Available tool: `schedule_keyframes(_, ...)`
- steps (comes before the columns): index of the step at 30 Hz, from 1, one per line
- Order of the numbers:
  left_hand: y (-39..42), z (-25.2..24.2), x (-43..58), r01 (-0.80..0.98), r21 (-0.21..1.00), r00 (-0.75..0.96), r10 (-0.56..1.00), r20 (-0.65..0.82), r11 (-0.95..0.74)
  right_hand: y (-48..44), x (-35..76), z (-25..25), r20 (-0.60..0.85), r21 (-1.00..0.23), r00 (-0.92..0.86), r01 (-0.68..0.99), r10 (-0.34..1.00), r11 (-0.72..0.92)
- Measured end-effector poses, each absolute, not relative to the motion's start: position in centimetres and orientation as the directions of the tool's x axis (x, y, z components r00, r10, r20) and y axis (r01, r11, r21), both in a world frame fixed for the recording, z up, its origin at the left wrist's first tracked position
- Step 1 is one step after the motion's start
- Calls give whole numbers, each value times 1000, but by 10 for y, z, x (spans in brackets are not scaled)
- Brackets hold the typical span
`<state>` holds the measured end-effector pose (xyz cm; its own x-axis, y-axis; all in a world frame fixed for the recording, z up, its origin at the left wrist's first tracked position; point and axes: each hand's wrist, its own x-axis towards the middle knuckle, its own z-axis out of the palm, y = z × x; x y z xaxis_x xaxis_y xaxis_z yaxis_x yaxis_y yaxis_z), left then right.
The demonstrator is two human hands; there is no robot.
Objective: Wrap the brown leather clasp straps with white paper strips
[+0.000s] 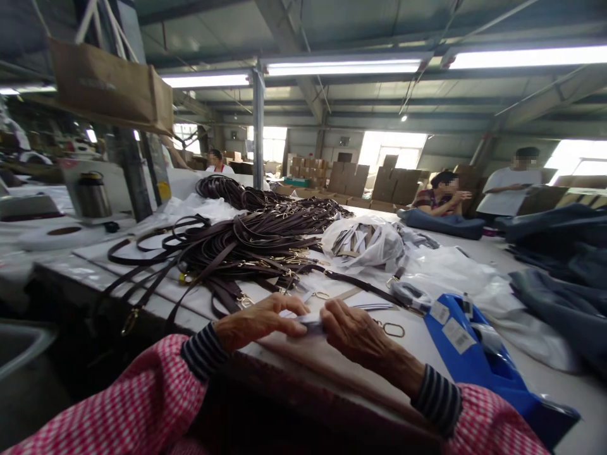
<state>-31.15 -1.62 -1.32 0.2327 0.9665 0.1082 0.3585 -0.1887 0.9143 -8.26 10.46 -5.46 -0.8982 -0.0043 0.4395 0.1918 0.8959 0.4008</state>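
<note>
Between my two hands, over the front edge of the table, is a small whitish strip; whether it is paper or plastic I cannot tell. My left hand pinches its left end between thumb and fingers. The other end is gripped by my right hand, its fingers curled over it. Just beyond lie several white paper strips and a dark strap. A gold oval ring rests to the right of my right hand.
A large heap of dark brown straps with gold clasps covers the table's middle. Right of it sits a clear plastic bag of strips. A blue tape dispenser stands near my right forearm. Dark fabric lies far right; people work behind.
</note>
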Motion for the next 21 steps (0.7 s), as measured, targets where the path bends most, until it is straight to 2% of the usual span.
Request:
schedule_keyframes(3, -14, -40, -301, 445, 856, 220, 959, 181, -264, 107, -67, -67, 357, 317, -934, 142, 20, 938)
schedule_keyframes(8, -13, -51, -294, 642, 592, 402, 871, 281, -487, 103, -44, -63, 258, -43, -942, 212, 216, 976)
schedule_keyframes(12, -2, -38, -300, 633, 472, 530, 788, 314, -614, 113, -41, -50, 225, -225, -935, 224, 274, 948)
schedule_keyframes(14, 7, -31, -306, 631, 407, 583, 750, 312, -660, 120, -45, -44, 220, -207, -940, 215, 260, 954)
schedule_keyframes(18, 23, -16, -312, 746, 216, 606, 777, 171, -630, 124, -62, -41, 219, 7, -966, 140, 135, 990)
schedule_keyframes(21, 22, -13, -301, 838, 97, 527, 843, 113, -537, 117, -76, -52, 278, 14, -953, 127, 118, 992)
